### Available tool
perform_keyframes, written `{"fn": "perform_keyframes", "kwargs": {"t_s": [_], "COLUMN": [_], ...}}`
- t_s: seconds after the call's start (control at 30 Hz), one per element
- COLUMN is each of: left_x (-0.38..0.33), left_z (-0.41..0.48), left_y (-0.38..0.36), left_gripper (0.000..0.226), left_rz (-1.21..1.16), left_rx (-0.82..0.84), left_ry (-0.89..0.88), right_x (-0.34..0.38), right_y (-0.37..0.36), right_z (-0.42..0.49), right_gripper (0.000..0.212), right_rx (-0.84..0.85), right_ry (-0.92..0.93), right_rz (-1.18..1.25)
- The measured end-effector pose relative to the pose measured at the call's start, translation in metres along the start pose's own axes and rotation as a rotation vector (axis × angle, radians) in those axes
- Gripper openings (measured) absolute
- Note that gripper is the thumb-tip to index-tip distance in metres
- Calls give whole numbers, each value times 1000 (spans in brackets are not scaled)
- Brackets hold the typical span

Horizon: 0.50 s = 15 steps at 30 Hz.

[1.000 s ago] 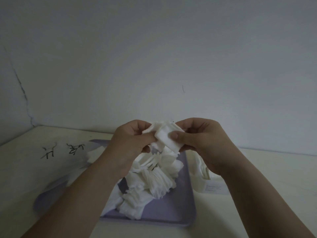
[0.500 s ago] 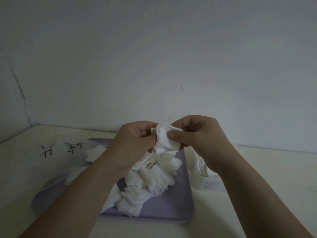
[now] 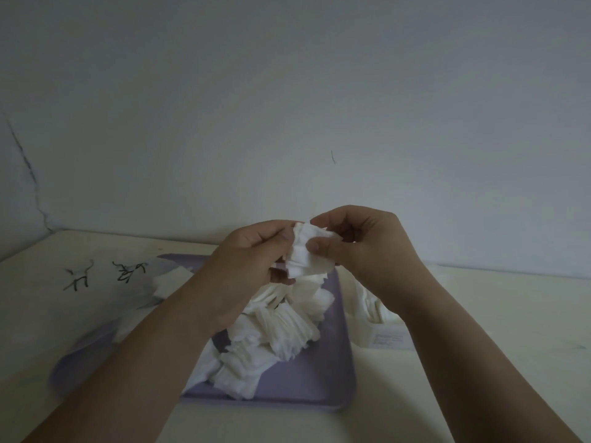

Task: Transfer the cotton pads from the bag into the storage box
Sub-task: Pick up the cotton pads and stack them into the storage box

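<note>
Midway through the job, by the look of it: pinching a small stack of cotton pads (image 3: 307,254) between both hands, raised above a lilac tray (image 3: 319,390) on the pale bench (image 3: 479,378). Held on the left side by the left grip (image 3: 252,255), with fingers curled in behind and thumb against the edge. Held on the right by the right grip (image 3: 367,247), closed on the stack with thumb pressed flat to its front face. Heaped loosely on the tray below, a larger pile of pads (image 3: 281,330), partly fanned in rows, partly tumbled. Just right of the tray, half hidden behind the right forearm, a white labelled container (image 3: 387,337) with more white pads showing inside; storage box or bag, impossible to tell. Judged almost weightless, soft and compressible, apt to fan apart or shed single sheets under a slack hold. Best taken across the flat faces, thumb opposite fingers, squeezing the whole stack near its middle rather than by a corner. Little fear of breakage; likelier trouble from pads sliding out of the centre or clinging to neighbours.
</note>
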<state>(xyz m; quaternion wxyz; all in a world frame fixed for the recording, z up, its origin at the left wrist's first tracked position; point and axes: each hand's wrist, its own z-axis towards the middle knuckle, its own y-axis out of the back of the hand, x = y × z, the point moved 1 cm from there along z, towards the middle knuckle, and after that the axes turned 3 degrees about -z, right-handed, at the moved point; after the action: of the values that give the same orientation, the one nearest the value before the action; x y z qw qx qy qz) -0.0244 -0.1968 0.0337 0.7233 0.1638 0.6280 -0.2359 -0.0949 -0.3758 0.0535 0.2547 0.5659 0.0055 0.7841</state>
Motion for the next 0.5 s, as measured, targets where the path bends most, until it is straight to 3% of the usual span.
{"fn": "perform_keyframes", "kwargs": {"t_s": [0.17,0.5], "left_x": [-2,2], "left_z": [1,3], "left_y": [2,3], "left_gripper": [30,26], "left_rz": [-209,-269], "left_rx": [-12,-6], "left_ry": [75,47], "right_x": [1,-3], "right_y": [0,-4], "right_z": [0,0], "right_gripper": [28,28], "right_rx": [26,68], "right_ry": [81,169], "right_rz": [-96,-30]}}
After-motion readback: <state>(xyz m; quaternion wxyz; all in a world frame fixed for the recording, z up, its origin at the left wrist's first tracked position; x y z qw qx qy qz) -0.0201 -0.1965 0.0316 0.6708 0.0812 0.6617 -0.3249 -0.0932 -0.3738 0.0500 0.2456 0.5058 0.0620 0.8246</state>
